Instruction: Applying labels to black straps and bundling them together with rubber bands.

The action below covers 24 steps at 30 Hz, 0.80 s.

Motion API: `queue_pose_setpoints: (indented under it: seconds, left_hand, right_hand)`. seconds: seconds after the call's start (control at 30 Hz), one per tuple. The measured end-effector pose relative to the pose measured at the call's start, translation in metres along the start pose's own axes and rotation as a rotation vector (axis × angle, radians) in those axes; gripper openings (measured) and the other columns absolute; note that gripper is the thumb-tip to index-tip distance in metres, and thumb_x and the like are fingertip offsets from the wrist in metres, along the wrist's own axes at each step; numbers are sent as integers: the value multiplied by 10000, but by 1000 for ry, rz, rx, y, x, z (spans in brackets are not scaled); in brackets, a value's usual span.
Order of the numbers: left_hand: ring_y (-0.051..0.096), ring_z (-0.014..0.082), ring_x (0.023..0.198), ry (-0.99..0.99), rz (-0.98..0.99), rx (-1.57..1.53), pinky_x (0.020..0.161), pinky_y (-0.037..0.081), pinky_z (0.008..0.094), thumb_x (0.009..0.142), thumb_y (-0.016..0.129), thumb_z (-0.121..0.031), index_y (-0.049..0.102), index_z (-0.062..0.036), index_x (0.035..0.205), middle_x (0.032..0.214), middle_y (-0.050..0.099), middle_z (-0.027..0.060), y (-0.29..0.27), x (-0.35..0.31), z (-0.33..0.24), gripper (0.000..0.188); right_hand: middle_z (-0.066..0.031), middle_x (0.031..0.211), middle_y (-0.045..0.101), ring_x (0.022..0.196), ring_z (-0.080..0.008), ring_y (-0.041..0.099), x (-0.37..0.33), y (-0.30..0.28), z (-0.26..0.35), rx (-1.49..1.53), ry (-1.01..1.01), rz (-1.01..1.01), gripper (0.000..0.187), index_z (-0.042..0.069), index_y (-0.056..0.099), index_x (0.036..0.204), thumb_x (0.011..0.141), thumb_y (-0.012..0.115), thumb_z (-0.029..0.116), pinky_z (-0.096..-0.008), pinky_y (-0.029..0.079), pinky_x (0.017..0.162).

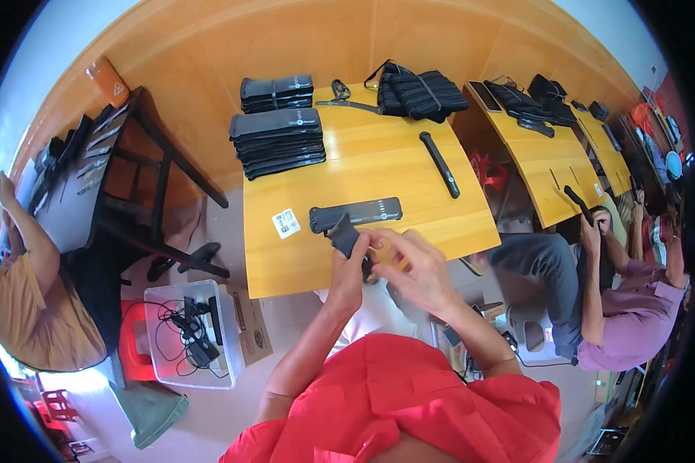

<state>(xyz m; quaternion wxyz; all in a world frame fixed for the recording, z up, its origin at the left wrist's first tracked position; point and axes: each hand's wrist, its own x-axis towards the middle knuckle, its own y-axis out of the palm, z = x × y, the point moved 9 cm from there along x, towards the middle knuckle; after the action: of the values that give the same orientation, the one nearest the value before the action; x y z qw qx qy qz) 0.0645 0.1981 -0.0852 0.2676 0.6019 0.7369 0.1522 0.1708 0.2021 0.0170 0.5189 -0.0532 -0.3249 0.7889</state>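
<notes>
Over the near edge of the yellow table, my left hand (349, 276) is closed around a black fabric strap (343, 234), whose wide flat end stands up above the fingers. My right hand (418, 272) meets it from the right, its thumb and fingers bent around the strap's lower part near the left fingertips. That lower part is mostly hidden by the fingers. Just beyond lies a flat black strap or sleeve (367, 213) with pale printing, partly covered by the held one. A white printed label (286, 224) lies to its left.
The yellow table (378, 166) carries stacked black straps (278, 143), a bundled black pile (418, 92) and a single narrow strap (440, 165). On the floor at left stands a clear bin (189, 378) with cables. Co-workers sit at the left (42, 309) and right (633, 324).
</notes>
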Motion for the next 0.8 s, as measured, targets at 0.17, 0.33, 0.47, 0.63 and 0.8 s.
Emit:
queue_pose_setpoints:
  seconds: [0.17, 0.33, 0.47, 0.63, 0.8]
  left_hand:
    - [530, 93, 673, 99, 69, 359, 575, 425, 255, 887, 551, -218, 554, -33, 933, 815, 585, 23, 5, -1, -4, 191]
    - [582, 189, 732, 46, 318, 758, 685, 465, 290, 776, 672, -176, 547, 13, 1011, 784, 597, 60, 22, -10, 12, 326]
    - [529, 263, 1022, 313, 222, 1023, 877, 424, 342, 743, 697, -195, 514, 1, 1148, 1107, 542, 141, -1, -15, -47, 486]
    - [452, 327, 1100, 430, -269, 1308, 936, 373, 391, 713, 728, -240, 434, 0, 1236, 1215, 445, 172, -124, 7, -83, 646]
    - [341, 394, 1170, 459, -443, 1715, 990, 270, 463, 767, 668, -311, 377, -1, 1275, 1276, 372, 209, -152, 17, -64, 663]
  right_hand:
    - [-55, 789, 592, 664, -185, 565, 20, -19, -28, 90, -86, -208, 340, 20, 587, 1072, 779, 674, 169, -270, 460, 603]
    - [-35, 849, 630, 780, -101, 588, 18, 55, -43, 789, 384, 363, 249, 0, 616, 984, 811, 661, 172, -244, 470, 705]
    - [-72, 826, 656, 752, -119, 625, 36, 28, -47, 882, 396, 264, 202, -10, 619, 928, 796, 675, 133, -244, 499, 688]
    - [-42, 752, 650, 644, -93, 593, 96, -47, -65, 460, 301, 18, 256, -13, 600, 952, 779, 689, 154, -234, 478, 587]
    - [-115, 723, 617, 664, -228, 619, 201, -59, -63, -278, -112, -83, 323, 1, 553, 1053, 776, 636, 144, -331, 478, 603]
